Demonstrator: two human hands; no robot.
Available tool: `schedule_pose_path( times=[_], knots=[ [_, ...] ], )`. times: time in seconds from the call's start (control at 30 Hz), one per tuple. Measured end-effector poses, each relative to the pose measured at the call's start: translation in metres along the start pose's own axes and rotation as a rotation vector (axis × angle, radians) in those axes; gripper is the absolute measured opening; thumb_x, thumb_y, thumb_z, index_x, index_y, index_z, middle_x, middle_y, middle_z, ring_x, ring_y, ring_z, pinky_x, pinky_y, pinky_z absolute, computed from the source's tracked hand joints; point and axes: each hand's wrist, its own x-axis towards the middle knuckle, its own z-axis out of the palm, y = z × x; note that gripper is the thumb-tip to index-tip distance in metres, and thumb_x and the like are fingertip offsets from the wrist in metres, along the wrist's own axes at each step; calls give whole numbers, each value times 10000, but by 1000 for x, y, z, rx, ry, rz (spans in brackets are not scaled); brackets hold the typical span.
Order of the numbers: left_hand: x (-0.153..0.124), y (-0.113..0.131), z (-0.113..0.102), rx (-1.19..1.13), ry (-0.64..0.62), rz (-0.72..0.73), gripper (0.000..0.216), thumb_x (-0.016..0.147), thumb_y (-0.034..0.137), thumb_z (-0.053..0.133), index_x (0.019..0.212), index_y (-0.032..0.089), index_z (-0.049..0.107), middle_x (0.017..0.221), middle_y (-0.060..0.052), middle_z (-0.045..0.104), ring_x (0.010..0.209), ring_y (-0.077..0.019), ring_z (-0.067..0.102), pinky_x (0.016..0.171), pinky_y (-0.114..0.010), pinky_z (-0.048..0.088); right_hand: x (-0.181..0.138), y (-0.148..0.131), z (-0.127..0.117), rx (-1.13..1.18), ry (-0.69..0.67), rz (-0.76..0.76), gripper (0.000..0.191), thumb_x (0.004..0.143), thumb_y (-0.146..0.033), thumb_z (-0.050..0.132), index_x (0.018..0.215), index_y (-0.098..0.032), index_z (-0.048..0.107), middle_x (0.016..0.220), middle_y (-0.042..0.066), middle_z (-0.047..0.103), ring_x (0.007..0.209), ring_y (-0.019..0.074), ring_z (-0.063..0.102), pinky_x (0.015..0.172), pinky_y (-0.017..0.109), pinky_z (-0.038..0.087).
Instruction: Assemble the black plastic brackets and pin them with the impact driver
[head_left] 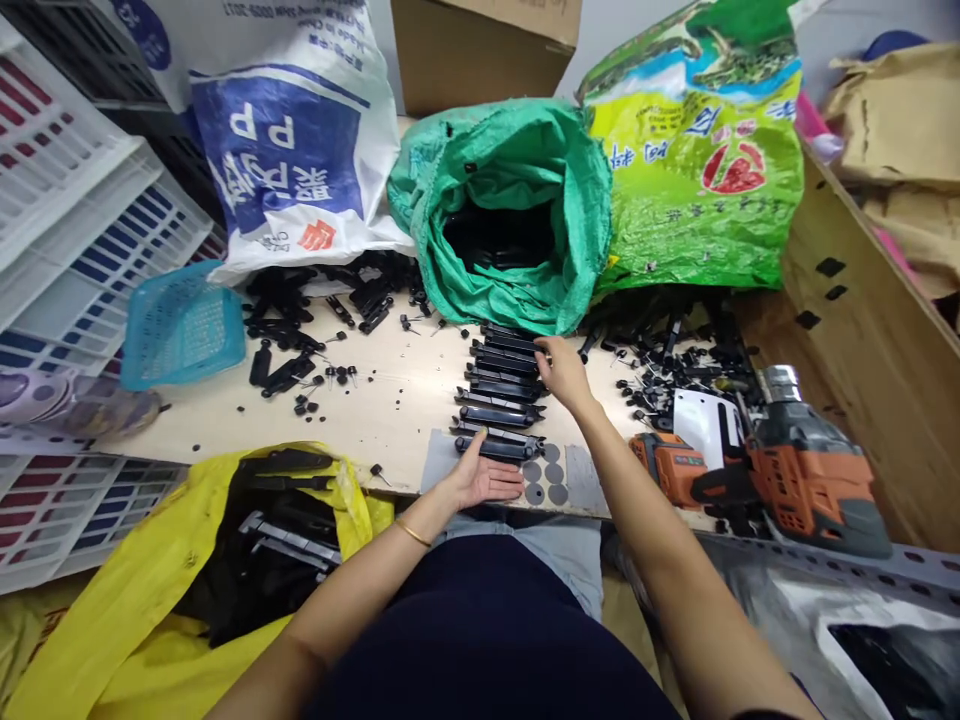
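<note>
A row of long black plastic parts (499,388), laid side by side, runs from the green sack toward the table's near edge. My left hand (491,478) lies palm up at the near end of this row, fingers stretched out and thumb against the nearest black part (491,447). Farther up, my right hand (564,372) reaches to the right ends of the parts, its bent fingertips apart and touching them. Neither hand appears to lift anything. The open green sack (592,190) behind the row has dark parts inside.
Loose black pieces lie left and right on the table (390,420). An orange cordless power tool (810,480) stands at right, a blue basket (184,340) at left. A yellow bag (150,580) with black parts sits front left. White (300,130) and green-yellow sacks (697,170) stand behind.
</note>
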Motion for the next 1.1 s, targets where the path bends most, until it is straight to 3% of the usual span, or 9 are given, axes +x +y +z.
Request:
schedule_pose_path(
  times=[0.1,0.23,0.37,0.43,0.53,0.67,0.77,0.83,1.1],
  knots=[
    [3,11,2,10,61,-17,858,865,668,160,1074,-60,564,1066,-271,636,843,-273,691,770,-356,549,53,6,15,-204,-104,-26,331,869,-206,434,1135,-57,561,1210,237,544,1125,305,464,954,405,356],
    [-7,11,2,78,118,96,726,900,557,182,1104,-18,574,1107,-247,640,867,-254,690,820,-361,530,67,22,22,-181,-154,-45,249,806,-227,532,992,-80,611,1039,189,601,979,268,517,869,364,395],
    [-22,21,2,95,129,227,549,903,458,279,1090,46,591,1030,-191,683,891,-244,684,903,-398,495,64,31,20,54,-163,-127,168,723,-304,626,794,-152,612,874,72,589,893,211,525,837,324,401],
    [-25,31,3,44,122,277,499,903,439,308,1078,66,590,1024,-174,686,891,-229,680,905,-383,497,64,30,20,275,-276,-136,248,685,-396,664,733,-171,574,820,30,565,840,186,523,783,307,413],
    [-27,45,3,2,143,340,514,911,498,297,1083,102,576,1026,-159,682,862,-227,678,857,-389,519,65,26,22,606,-462,84,407,608,-477,730,820,-194,529,730,-30,544,687,136,518,626,256,417],
    [-26,59,-11,249,503,466,472,875,537,399,1005,118,573,945,-161,676,897,-277,656,825,-422,515,59,21,26,943,-506,356,543,575,-383,794,1025,-232,530,875,-11,629,718,134,593,595,235,476],
    [-23,69,-23,538,844,724,411,793,514,563,943,132,567,1051,-179,630,1093,-319,567,957,-441,427,44,19,31,1088,-542,480,395,649,-356,750,977,-206,590,892,22,669,726,134,627,599,220,510],
    [-19,77,-26,601,938,903,379,739,438,647,955,143,549,1114,-167,593,1169,-306,508,1013,-418,375,31,18,35,1130,-526,559,316,672,-346,726,918,-179,618,835,34,684,687,135,638,577,213,518],
    [-3,109,-11,78,268,977,390,718,325,654,1056,161,549,907,-31,630,802,-150,595,839,-312,464,-19,7,50,1396,-223,582,319,568,-335,750,827,-205,616,690,-11,693,625,182,673,610,309,586]
  ],
)
